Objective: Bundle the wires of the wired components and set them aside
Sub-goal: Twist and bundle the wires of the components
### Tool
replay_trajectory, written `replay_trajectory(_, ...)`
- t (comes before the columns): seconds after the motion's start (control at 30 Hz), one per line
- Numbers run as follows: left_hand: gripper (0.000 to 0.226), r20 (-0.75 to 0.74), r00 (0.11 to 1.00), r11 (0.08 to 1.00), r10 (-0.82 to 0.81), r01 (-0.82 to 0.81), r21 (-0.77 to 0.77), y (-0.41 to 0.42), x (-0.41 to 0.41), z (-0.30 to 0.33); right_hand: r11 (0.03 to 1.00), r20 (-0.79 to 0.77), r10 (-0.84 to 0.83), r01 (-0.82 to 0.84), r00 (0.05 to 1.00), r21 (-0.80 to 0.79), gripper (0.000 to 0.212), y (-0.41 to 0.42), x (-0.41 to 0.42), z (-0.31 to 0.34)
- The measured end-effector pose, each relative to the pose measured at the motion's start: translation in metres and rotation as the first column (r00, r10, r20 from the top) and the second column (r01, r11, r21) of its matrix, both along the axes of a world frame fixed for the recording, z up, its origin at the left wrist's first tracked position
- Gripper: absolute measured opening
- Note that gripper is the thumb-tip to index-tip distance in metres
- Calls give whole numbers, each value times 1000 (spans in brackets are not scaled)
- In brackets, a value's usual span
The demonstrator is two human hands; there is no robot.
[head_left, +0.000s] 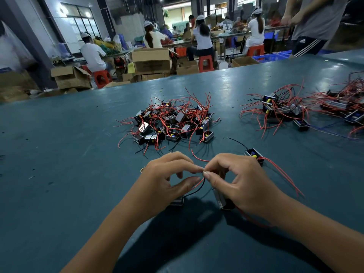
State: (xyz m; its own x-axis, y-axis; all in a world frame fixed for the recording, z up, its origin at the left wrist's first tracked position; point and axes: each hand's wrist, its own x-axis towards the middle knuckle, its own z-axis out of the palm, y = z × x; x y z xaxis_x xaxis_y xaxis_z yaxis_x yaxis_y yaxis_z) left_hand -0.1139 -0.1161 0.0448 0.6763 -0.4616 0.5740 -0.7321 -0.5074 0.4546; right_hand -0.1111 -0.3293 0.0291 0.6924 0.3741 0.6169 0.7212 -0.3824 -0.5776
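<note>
Low over the green table (69,154), my left hand (167,182) and my right hand (240,184) meet fingertip to fingertip, both pinching the thin wire ends (202,181) of small metal-cased components. One component (177,200) lies under my left palm, with a black wire running up to the pinch. Another component (222,200) sits under my right palm, trailing a red wire. A third component (254,154) lies just beyond my right hand with long red wires.
A pile of loose components with red and black wires (173,121) lies at the table's middle. Two more piles (283,110) (346,107) sit at the right. Beyond the far edge are cardboard boxes (151,60), red stools and seated workers; a person (313,24) stands at the far right.
</note>
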Motion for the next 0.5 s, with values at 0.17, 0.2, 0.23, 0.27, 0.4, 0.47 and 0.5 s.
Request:
replay_trajectory(0.17,12,-287,957,996,27,-49,-68,-5,-3,-6,1000,15,-26,26,1000,-10,9,0,0,2)
replay_trajectory(0.2,9,-312,950,996,17,-44,-79,-7,-4,-9,1000,9,-22,22,1000,-11,8,0,0,2)
replay_trajectory(0.23,6,-323,946,995,13,-44,-89,-8,-4,-11,1000,4,-15,15,1000,-9,8,0,1,2)
replay_trajectory(0.27,6,-329,944,994,12,-47,-99,-8,-3,-11,1000,-1,-11,11,1000,-5,7,-1,2,2)
replay_trajectory(0.4,9,-280,959,995,42,-67,-79,-2,-1,-6,1000,-30,-13,14,999,16,8,-5,6,3)
replay_trajectory(0.47,7,-202,977,997,64,-69,-18,-2,-1,-2,999,-6,-31,31,1000,-8,9,-6,7,3)
replay_trajectory(0.5,6,-168,983,997,74,-74,11,-2,-1,-2,999,8,-36,37,999,-19,8,-6,7,4)
